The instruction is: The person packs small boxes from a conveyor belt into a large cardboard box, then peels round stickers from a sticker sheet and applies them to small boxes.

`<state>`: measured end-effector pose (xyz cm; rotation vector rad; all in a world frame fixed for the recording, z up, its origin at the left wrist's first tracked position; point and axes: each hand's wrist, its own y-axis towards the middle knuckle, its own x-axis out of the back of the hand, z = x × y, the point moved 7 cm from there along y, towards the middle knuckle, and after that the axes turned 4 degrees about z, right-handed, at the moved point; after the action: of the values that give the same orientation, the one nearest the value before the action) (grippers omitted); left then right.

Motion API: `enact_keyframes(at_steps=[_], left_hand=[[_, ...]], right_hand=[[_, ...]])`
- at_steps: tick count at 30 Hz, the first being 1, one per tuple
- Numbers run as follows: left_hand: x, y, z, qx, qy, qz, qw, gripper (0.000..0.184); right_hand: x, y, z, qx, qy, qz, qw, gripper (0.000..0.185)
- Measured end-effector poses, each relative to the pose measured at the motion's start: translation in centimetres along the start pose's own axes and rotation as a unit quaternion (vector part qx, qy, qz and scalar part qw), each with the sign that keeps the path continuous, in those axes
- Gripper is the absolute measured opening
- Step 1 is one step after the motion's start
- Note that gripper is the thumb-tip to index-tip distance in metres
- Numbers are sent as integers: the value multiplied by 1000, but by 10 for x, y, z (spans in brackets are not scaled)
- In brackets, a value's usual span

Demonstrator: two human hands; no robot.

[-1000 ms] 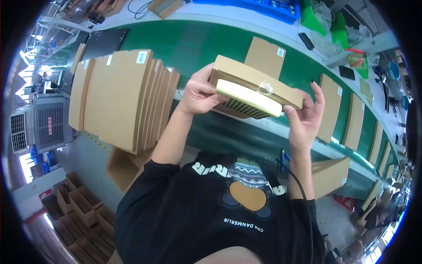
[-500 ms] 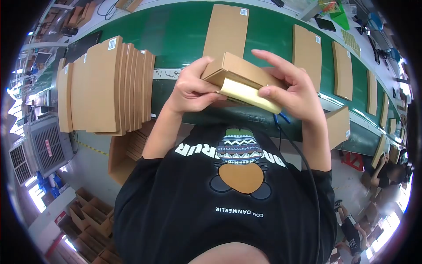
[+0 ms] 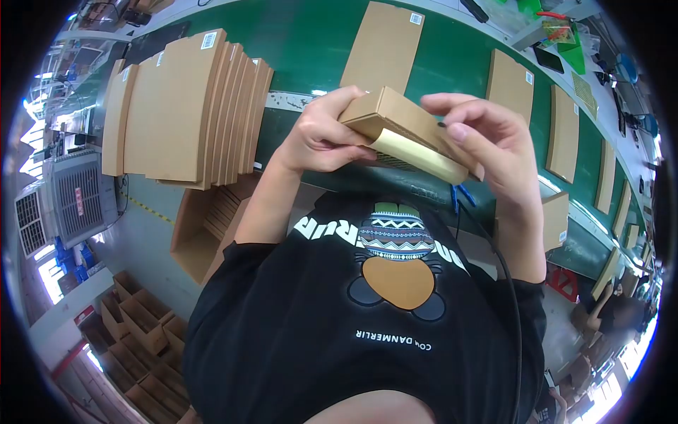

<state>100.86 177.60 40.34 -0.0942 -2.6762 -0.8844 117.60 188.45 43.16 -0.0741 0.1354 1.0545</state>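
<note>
A green worktop [image 3: 304,53] — flat cardboard boxes [image 3: 385,49] lie along it, spaced apart.

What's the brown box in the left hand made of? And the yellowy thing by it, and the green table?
The brown box looks like cardboard: matt, tan, with crisp folded edges. The pale yellow piece could be plastic or foam; it looks smooth, with a rounded edge. The green tabletop looks smooth, perhaps rubber or plastic, with a slight sheen.
</note>
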Motion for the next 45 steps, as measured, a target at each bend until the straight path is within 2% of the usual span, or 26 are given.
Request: enact_keyframes(at_steps=[5,11,18,20,24,30,32,35,36,38,39,41,42,43,45], left_hand=[[2,1,0,-7,22,-3,1000,20],[6,2,-3,-8,48,5,999,20],[4,-1,-2,-2,75,18,997,19],[5,-1,-3,-4,74,16,997,18],[3,0,-7,-11,90,10,996,18],[4,-5,-1,-6,48,13,999,18],[5,-5,-2,-4,38,8,999,18],[7,-9,5,1,19,6,1000,17],[8,-13,7,3,13,7,1000,17],[16,-19,7,12,34,6,999,16],[22,-25,5,25,58,7,998,17],[38,-47,16,75,42,-47,995,18],[47,-57,20,81,46,-76,993,18],[54,-67,24,108,33,-94,989,17],[61,-85,32,164,62,-119,977,16]], right_hand=[[-11,7,-10,-90,41,33,995,11],[-16,15,-13,-57,22,49,997,11],[-19,15,-8,-76,-8,52,996,12],[-19,16,-5,-72,-107,37,991,11],[-17,14,-7,-73,-109,47,990,11],[-13,19,-28,-116,12,22,993,26],[-17,19,-28,-125,93,-2,988,30],[-23,22,-39,-146,73,37,986,30],[-18,21,-42,-171,38,23,984,31],[1,21,-66,-155,-74,3,985,34],[12,16,-89,-155,-78,13,985,43],[14,4,-121,-104,17,30,994,69],[11,-4,-149,-128,26,-22,991,86],[-6,-4,-164,-87,117,-6,989,84],[-21,3,-209,-177,171,-31,969,74]])
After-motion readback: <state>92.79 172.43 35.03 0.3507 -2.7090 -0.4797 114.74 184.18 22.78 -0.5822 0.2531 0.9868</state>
